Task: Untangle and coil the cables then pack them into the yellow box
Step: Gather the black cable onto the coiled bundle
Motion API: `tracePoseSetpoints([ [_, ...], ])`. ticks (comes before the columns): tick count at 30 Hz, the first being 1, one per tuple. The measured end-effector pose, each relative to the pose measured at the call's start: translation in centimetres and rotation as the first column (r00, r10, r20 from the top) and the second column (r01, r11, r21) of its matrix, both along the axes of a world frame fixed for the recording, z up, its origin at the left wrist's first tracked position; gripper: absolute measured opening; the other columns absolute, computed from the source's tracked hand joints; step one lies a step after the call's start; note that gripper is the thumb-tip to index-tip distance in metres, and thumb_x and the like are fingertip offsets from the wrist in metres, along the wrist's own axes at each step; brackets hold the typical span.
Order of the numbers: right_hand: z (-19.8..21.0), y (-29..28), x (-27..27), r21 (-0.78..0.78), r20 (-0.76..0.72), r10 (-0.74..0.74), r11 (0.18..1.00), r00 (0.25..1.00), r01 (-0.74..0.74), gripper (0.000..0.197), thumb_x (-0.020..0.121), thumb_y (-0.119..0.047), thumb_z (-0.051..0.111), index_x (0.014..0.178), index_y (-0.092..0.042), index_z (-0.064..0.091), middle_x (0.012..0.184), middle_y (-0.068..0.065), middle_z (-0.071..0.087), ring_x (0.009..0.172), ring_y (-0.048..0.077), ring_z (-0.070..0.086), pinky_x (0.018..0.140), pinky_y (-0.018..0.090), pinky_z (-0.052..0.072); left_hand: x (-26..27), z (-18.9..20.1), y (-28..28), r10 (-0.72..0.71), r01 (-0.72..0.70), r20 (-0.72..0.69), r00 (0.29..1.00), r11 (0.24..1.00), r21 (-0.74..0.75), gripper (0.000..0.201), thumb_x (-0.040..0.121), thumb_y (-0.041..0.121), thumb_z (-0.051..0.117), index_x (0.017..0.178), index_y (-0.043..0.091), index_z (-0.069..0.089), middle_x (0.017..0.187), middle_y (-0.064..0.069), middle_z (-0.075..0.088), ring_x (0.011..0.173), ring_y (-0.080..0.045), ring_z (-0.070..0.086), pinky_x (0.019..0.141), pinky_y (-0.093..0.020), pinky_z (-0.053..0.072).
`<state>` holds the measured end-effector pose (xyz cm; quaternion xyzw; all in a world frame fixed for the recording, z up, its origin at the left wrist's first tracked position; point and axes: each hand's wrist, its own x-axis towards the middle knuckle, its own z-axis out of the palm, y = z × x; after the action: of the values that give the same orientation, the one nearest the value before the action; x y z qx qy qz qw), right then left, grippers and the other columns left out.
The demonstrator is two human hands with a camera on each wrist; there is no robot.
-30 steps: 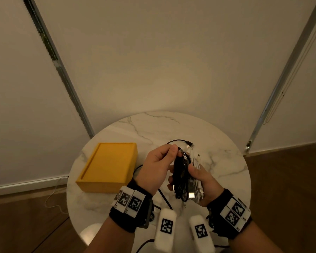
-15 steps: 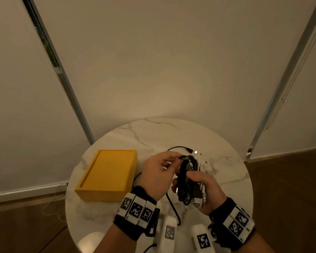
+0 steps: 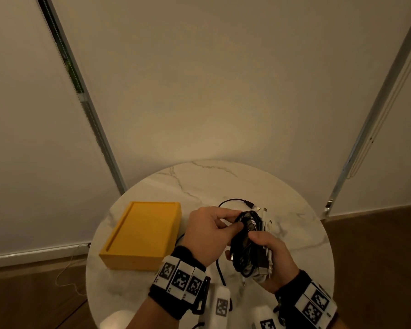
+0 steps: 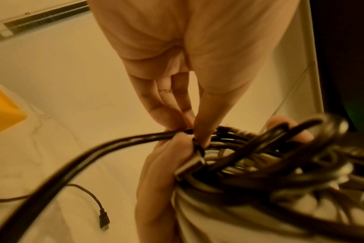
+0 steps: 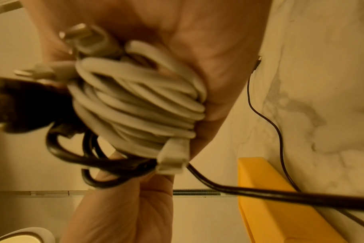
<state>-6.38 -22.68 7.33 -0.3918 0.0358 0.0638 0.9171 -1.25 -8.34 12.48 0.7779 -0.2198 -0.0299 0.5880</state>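
A coiled bundle of black and white cables point(image 3: 249, 243) is held above the round marble table point(image 3: 294, 233). My right hand point(image 3: 268, 260) grips the bundle from below, white coils point(image 5: 135, 102) against its palm. My left hand point(image 3: 214, 233) pinches a black cable strand point(image 4: 119, 141) at the top of the bundle point(image 4: 260, 164), thumb against fingertips point(image 4: 199, 136). That loose black cable point(image 5: 280, 195) trails down toward the table. The yellow box point(image 3: 142, 233) sits shut on the table to the left, a short way from my left hand. A black plug end point(image 3: 249, 204) lies beyond the bundle.
Two white bars with black-and-white markers point(image 3: 222, 305) lie at the table's near edge between my wrists. A thin black cable with a USB plug point(image 4: 104, 220) lies on the marble. Wall panels stand behind the table; wooden floor surrounds it.
The camera view tilted up, so the table sits lower in frame. My left hand moved from the top of the bundle to pinching a strand on its left upper side; the right hand keeps its grip.
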Motion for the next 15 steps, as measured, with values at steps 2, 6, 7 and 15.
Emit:
tracePoseSetpoints([
  [2,0.1,0.1,0.0,0.002,0.008,0.01,1.0,1.0,-0.01,0.098,0.032,-0.029,0.1,0.117,0.008,0.067,0.099,0.03,0.064,0.076,0.04,0.067,0.067,0.046,0.06,0.2,-0.1,0.0,0.029,-0.031,0.035,0.999,0.998,0.045,0.018,0.085,0.01,0.076,0.101,0.019,0.08,0.078,0.011,0.073,0.053,-0.002,0.063,0.057,-0.019,0.054],
  [6,0.6,0.4,0.0,-0.008,0.015,0.025,1.0,1.0,-0.025,0.093,0.029,-0.029,0.101,0.107,0.009,0.068,0.088,0.028,0.066,0.071,0.04,0.069,0.058,0.042,0.059,0.2,-0.2,-0.1,0.081,-0.095,0.12,0.989,0.989,0.115,0.014,0.082,0.02,0.079,0.096,0.023,0.08,0.078,0.016,0.07,0.065,0.0,0.065,0.063,-0.02,0.055],
  [7,0.7,0.5,-0.1,-0.006,0.015,0.024,1.0,1.0,-0.024,0.095,0.028,-0.029,0.101,0.108,0.009,0.067,0.089,0.028,0.067,0.072,0.039,0.069,0.059,0.042,0.059,0.3,-0.3,-0.1,0.091,-0.113,0.15,0.984,0.983,0.143,0.014,0.082,0.024,0.079,0.096,0.025,0.08,0.08,0.017,0.069,0.074,0.0,0.065,0.068,-0.021,0.056],
  [15,0.7,0.5,-0.2,0.006,0.018,0.041,0.999,0.999,-0.041,0.099,0.023,-0.026,0.102,0.107,0.01,0.064,0.088,0.027,0.069,0.073,0.037,0.072,0.059,0.039,0.06,1.0,-1.2,0.1,0.118,-0.144,0.195,0.974,0.981,0.126,0.015,0.079,0.024,0.081,0.093,0.028,0.08,0.085,0.017,0.069,0.084,-0.003,0.063,0.074,-0.015,0.05],
])
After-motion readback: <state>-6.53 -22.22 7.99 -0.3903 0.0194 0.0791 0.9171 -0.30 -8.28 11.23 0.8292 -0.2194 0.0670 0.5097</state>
